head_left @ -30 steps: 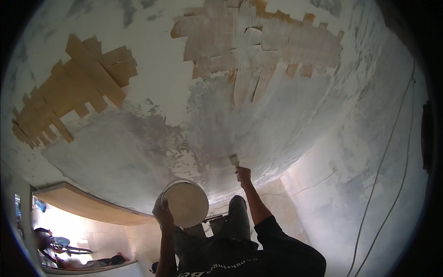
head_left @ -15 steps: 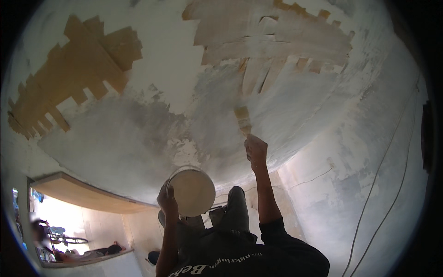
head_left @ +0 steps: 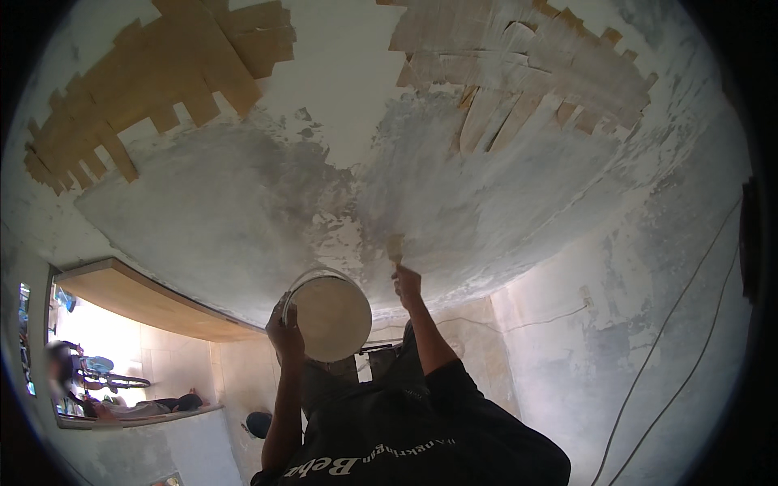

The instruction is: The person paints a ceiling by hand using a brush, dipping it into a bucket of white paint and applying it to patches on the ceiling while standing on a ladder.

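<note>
My left hand (head_left: pixel 288 328) is closed on the side of a round white bucket (head_left: pixel 331 316) with a wire handle; pale cream material shows in it. Just right of the bucket, my right hand (head_left: pixel 406 283) grips a paintbrush (head_left: pixel 396 247), slightly blurred, its bristles over the mottled grey plastered surface (head_left: pixel 486 202); whether they touch it I cannot tell. Higher up on that surface are a brown patched area (head_left: pixel 154 65) at the left and a whitish-smeared brown patch (head_left: pixel 535 65) at the right.
At lower left, a wooden panel (head_left: pixel 162 300) tops a bright opening with a bicycle (head_left: pixel 113 377) and a person's legs (head_left: pixel 166 405). A dark round object (head_left: pixel 258 424) lies near my left arm. Cables (head_left: pixel 681 300) run down the right wall (head_left: pixel 567 364).
My right hand and brush rose to the right, then came back down and left, nearer the bucket. The view has shifted: the patches sit higher and further right, and the bucket appears higher.
</note>
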A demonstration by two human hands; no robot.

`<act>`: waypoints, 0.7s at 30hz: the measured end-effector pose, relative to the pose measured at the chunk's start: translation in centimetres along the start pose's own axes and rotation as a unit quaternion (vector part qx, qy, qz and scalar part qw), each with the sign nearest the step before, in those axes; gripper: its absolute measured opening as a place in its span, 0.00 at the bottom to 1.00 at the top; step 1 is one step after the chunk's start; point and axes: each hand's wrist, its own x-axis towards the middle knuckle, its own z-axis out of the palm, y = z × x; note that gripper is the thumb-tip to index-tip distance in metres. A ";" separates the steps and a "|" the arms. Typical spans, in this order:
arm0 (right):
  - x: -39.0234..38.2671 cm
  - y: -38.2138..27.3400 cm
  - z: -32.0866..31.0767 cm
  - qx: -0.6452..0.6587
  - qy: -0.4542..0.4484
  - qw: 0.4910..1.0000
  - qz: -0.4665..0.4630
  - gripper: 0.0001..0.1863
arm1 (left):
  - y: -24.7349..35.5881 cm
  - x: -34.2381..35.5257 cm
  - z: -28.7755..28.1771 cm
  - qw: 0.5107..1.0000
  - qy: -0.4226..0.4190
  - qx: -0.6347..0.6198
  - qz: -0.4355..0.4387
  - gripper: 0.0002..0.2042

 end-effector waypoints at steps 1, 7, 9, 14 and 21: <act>1.6 2.4 -0.9 0.000 0.016 1.000 0.004 0.14 | 0.2 0.0 0.3 1.000 -0.010 0.001 -0.009 0.14; 1.6 3.0 1.1 -0.031 0.058 0.998 0.014 0.15 | -0.1 -0.2 -1.2 0.996 0.056 -0.013 0.076 0.11; 0.2 0.2 2.8 -0.011 0.033 0.999 -0.019 0.15 | -0.5 -0.4 -1.9 0.995 0.069 -0.026 0.060 0.10; -6.1 -7.1 5.1 0.033 -0.002 0.996 -0.088 0.16 | -1.4 -0.2 -2.6 0.997 0.056 0.010 0.046 0.09; -12.4 -9.6 4.1 0.073 -0.090 0.973 -0.198 0.18 | -0.4 -0.5 -1.8 0.997 0.071 -0.018 0.036 0.08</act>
